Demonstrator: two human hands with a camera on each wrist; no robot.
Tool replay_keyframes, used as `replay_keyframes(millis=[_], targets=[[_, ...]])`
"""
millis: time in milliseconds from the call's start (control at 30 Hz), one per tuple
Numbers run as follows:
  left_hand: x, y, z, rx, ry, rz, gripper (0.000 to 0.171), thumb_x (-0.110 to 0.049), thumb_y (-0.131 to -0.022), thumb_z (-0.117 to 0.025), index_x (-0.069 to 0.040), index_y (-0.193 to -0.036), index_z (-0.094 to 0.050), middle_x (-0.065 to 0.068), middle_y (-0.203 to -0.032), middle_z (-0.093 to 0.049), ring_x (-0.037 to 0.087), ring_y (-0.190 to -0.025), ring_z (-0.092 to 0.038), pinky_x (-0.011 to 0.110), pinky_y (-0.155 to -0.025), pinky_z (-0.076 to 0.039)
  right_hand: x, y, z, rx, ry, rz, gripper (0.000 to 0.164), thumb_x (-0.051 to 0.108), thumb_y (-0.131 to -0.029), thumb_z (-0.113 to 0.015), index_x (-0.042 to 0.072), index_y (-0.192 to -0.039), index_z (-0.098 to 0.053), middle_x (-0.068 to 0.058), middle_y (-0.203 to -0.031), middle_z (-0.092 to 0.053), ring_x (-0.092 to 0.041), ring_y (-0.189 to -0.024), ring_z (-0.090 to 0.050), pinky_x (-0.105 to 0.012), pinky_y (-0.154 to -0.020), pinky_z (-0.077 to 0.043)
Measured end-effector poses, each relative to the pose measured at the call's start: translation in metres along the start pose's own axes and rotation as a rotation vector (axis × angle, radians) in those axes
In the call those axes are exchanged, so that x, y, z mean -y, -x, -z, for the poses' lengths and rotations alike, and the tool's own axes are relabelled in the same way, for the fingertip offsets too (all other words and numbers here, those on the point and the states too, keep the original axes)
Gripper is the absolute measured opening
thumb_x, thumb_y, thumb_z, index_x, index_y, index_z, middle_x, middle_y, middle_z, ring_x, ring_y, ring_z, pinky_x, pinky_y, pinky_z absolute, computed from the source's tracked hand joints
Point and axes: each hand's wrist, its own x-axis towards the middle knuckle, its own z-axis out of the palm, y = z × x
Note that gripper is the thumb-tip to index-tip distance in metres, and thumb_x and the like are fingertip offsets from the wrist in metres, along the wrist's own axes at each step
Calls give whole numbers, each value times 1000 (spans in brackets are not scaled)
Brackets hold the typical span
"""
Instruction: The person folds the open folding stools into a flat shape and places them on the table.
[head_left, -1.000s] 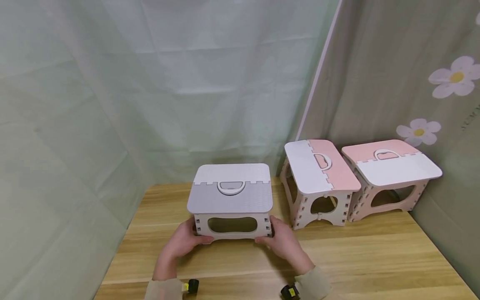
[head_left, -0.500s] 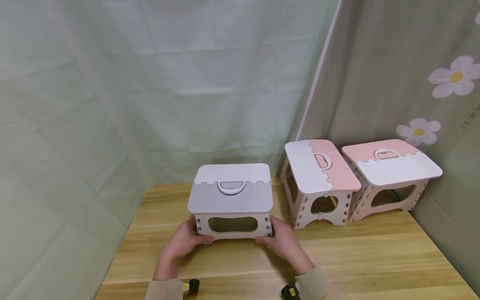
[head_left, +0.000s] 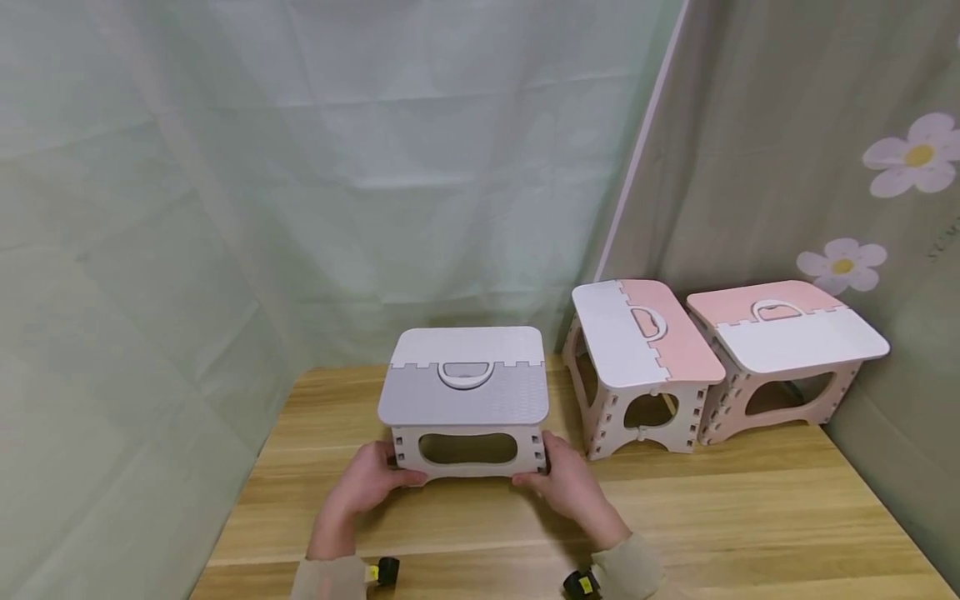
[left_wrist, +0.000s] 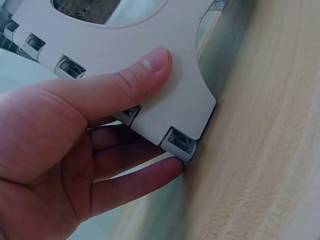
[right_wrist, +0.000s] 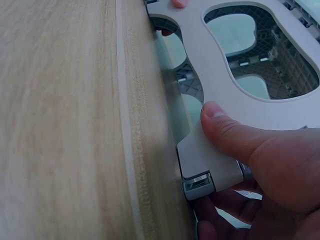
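Observation:
A grey-and-white folding step stool [head_left: 463,400] stands unfolded on the wooden table, its curved white handle lying on the top. My left hand [head_left: 369,479] grips its front left leg; in the left wrist view the thumb [left_wrist: 145,75] presses the front panel while the fingers go behind the hinged edge. On the opposite side, my right hand [head_left: 567,479] holds the front right leg. The right wrist view has that thumb [right_wrist: 225,130] flat on the front panel [right_wrist: 210,160], the other fingers partly hidden behind the leg.
Two pink-and-white folding stools stand unfolded on the right: the nearer stool [head_left: 645,333] is close to the grey one, and the farther stool [head_left: 787,325] sits by the curtain. Pale curtains [head_left: 450,167] enclose the table [head_left: 712,517] at the back and sides.
Both hands keep their grip on the grey stool's front legs. The whole head view has shifted very slightly; the stools stay in the same places relative to one another.

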Motion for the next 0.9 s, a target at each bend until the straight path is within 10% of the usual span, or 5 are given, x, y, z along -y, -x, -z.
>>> replay_keyframes(millis=[900], targets=[[-5, 0, -7, -35, -135, -39, 55, -22, -82, -95, -1, -124, -66, 5, -109, -73, 18, -99, -66, 48, -94, -54, 2, 0, 1, 0, -1, 13, 67, 38, -84, -93, 4, -131, -61, -13, -120, -69, -34, -112, -66, -55, -98, -52]])
